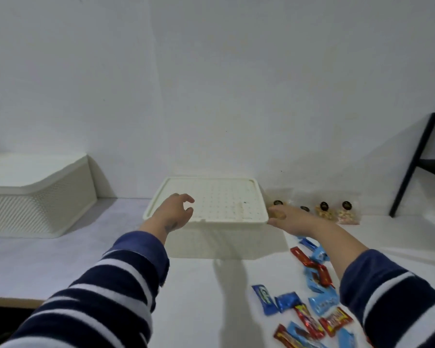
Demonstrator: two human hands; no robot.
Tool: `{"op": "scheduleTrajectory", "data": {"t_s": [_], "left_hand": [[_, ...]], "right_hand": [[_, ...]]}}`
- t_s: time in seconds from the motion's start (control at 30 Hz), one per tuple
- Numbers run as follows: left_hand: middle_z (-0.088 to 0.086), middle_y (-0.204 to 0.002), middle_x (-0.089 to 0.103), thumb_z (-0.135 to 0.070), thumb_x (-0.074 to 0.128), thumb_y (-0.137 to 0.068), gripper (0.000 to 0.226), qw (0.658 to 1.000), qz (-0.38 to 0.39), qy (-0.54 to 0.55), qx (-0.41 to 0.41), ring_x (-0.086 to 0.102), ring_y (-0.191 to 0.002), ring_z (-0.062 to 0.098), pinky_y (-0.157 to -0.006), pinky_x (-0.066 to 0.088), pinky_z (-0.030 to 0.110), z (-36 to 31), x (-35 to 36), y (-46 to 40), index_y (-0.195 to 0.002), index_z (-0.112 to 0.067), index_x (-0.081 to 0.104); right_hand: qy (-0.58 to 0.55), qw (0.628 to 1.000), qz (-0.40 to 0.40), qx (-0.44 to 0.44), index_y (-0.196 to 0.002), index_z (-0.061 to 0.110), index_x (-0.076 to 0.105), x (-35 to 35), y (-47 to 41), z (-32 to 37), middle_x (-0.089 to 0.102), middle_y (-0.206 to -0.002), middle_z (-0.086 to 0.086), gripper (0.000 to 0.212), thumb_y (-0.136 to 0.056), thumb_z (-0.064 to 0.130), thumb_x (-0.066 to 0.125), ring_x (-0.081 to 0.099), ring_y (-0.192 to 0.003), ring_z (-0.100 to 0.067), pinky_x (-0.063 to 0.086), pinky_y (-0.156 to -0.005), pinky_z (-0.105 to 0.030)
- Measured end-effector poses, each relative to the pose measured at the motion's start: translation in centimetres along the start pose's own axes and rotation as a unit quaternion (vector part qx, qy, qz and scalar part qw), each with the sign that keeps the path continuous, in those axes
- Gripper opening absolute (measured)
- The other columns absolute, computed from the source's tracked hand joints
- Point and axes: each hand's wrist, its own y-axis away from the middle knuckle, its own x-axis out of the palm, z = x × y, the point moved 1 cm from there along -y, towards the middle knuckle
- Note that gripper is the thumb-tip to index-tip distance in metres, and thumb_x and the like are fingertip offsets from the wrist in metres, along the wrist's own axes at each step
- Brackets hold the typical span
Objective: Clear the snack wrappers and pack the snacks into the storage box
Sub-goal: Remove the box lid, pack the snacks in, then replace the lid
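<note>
Against the back wall, on the white table (211, 285), sits the box (211, 237) with its lid (219, 199) still on. The left hand (175, 210) hovers over the lid's near-left corner, fingers loosely curled and holding nothing. The right hand (286, 217) has its fingers at the lid's near-right corner, touching the rim; whether they have hooked under it I cannot tell.

The step in hand looks to be taking the lid off. It would go best with both hands at opposite corners, lifting evenly so the box does not drag toward the bags (337, 212) just beside it.

The bars (312, 315) lie scattered near the right arm, red and blue. Their print is too blurred to read, and so are the dark round labels on the bags.
</note>
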Motion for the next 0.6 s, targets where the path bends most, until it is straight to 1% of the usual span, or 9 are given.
{"op": "scheduleTrajectory", "data": {"t_s": [0.03,0.1,0.17,0.27,0.37,0.47,0.53,0.6], "left_hand": [[0.003,-0.142,0.040,-0.027,0.045,-0.096,0.037,1.000,-0.001,-0.013,-0.002,0.052,-0.116,0.021,-0.090,0.040,0.027,1.2,-0.3,-1.1,-0.132,-0.023,0.048],[0.003,-0.145,0.036,-0.029,0.046,-0.095,0.039,0.999,0.005,-0.031,-0.011,0.051,-0.118,0.021,-0.095,0.042,0.031,3.8,-0.4,-2.9,-0.134,-0.023,0.046],[0.003,-0.148,0.033,-0.031,0.047,-0.095,0.042,0.999,0.020,-0.039,-0.027,0.045,-0.126,0.022,-0.102,0.040,0.035,6.1,0.2,-4.7,-0.136,-0.023,0.045],[0.003,-0.153,0.026,-0.035,0.048,-0.094,0.046,0.997,0.037,-0.035,-0.054,0.034,-0.136,0.024,-0.107,0.036,0.038,8.9,1.5,-7.3,-0.138,-0.023,0.043],[0.003,-0.157,0.017,-0.042,0.048,-0.093,0.050,0.996,0.020,-0.039,-0.081,0.025,-0.141,0.024,-0.111,0.032,0.043,11.1,2.5,-9.8,-0.140,-0.025,0.040],[0.006,-0.159,0.010,-0.046,0.052,-0.091,0.061,0.992,0.007,-0.014,-0.127,0.023,-0.142,0.029,-0.112,0.029,0.047,13.0,3.0,-12.5,-0.145,-0.024,0.032],[0.006,-0.158,0.011,-0.049,0.050,-0.092,0.065,0.988,0.024,0.010,-0.150,0.027,-0.140,0.030,-0.110,0.031,0.045,13.8,3.3,-14.3,-0.147,-0.023,0.029],[0.006,-0.154,0.023,-0.053,0.049,-0.091,0.065,0.987,0.027,0.033,-0.156,0.043,-0.128,0.029,-0.102,0.039,0.041,14.1,3.6,-15.9,-0.146,-0.024,0.030]], "right_hand": [[-0.012,1.000,-0.006,0.005,-0.146,0.034,0.031,0.3,-1.1,0.4,0.036,-0.152,0.004,0.057,-0.093,0.051,0.046,0.038,-0.137,-0.022,0.033,-0.112,-0.042],[-0.022,1.000,-0.010,0.019,-0.148,0.032,0.027,1.1,-2.7,1.1,0.032,-0.154,0.002,0.057,-0.095,0.046,0.045,0.035,-0.139,-0.023,0.032,-0.113,-0.038],[-0.028,0.999,-0.012,0.033,-0.147,0.031,0.027,2.0,-4.7,1.3,0.028,-0.156,0.000,0.057,-0.096,0.046,0.046,0.033,-0.140,-0.024,0.031,-0.113,-0.038],[-0.032,0.998,-0.009,0.048,-0.148,0.030,0.026,3.4,-8.2,1.0,0.024,-0.157,-0.002,0.060,-0.095,0.048,0.045,0.031,-0.141,-0.026,0.030,-0.113,-0.038],[-0.035,0.998,-0.017,0.055,-0.151,0.028,0.018,4.0,-12.0,0.4,0.018,-0.159,-0.004,0.065,-0.095,0.050,0.043,0.025,-0.143,-0.026,0.029,-0.113,-0.039],[-0.070,0.995,-0.039,0.059,-0.152,0.026,0.014,4.0,-15.4,0.1,0.014,-0.160,-0.001,0.068,-0.095,0.050,0.044,0.023,-0.144,-0.026,0.038,-0.106,-0.036],[-0.110,0.990,-0.059,0.060,-0.152,0.025,0.015,4.0,-17.5,-0.2,0.015,-0.160,0.000,0.070,-0.094,0.049,0.047,0.023,-0.145,-0.024,0.033,-0.111,-0.038],[-0.142,0.984,-0.083,0.063,-0.151,0.023,0.019,3.9,-19.3,-0.5,0.019,-0.159,0.000,0.071,-0.093,0.047,0.051,0.024,-0.144,-0.024,0.028,-0.114,-0.038]]}}
